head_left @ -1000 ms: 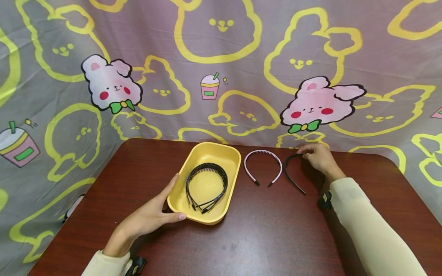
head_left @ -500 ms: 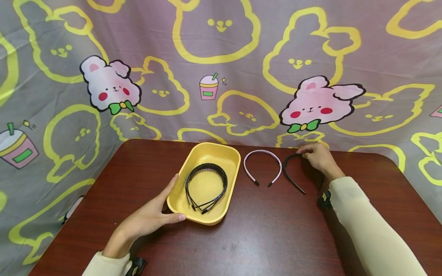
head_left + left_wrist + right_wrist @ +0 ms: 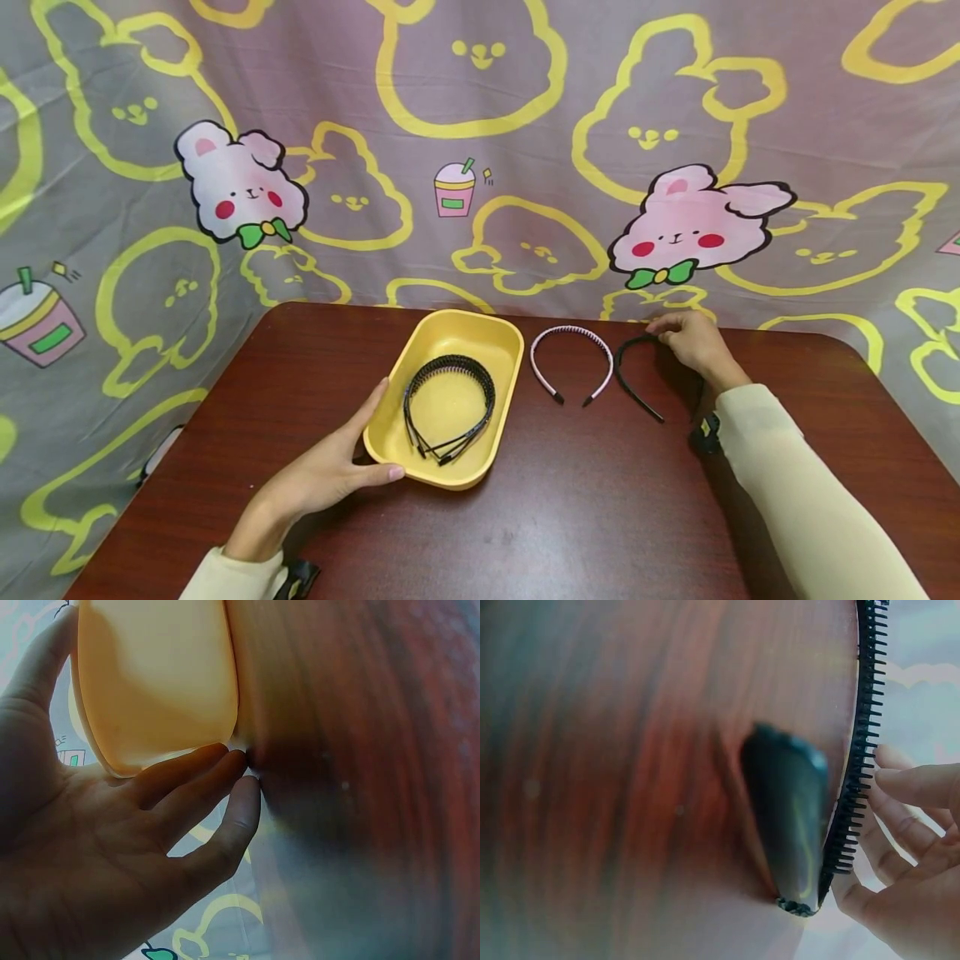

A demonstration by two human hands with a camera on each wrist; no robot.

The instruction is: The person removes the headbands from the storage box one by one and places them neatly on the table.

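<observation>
My left hand (image 3: pixel 327 472) holds the near left corner of a yellow plastic tray (image 3: pixel 501 429), thumb on the near side and fingers along the left side. In the left wrist view the tray's wall (image 3: pixel 169 675) lies between thumb and fingers. Several black headbands (image 3: pixel 487 400) lie nested inside the tray. To its right, a pink-and-black wrapped headband (image 3: pixel 534 367) rests on the table. My right hand (image 3: pixel 693 343) pinches the top of a black headband (image 3: pixel 636 394) near the table's back edge. The right wrist view shows teeth along this headband's (image 3: pixel 865 712) inner side; the hand partly hides it in the head view.
A dark red-brown wooden table (image 3: pixel 570 517) bears everything. Close behind and to the left hangs a grey cloth (image 3: pixel 525 167) with yellow outlines and rabbit faces. A small pale object (image 3: pixel 161 454), mostly hidden, shows past the table's left edge.
</observation>
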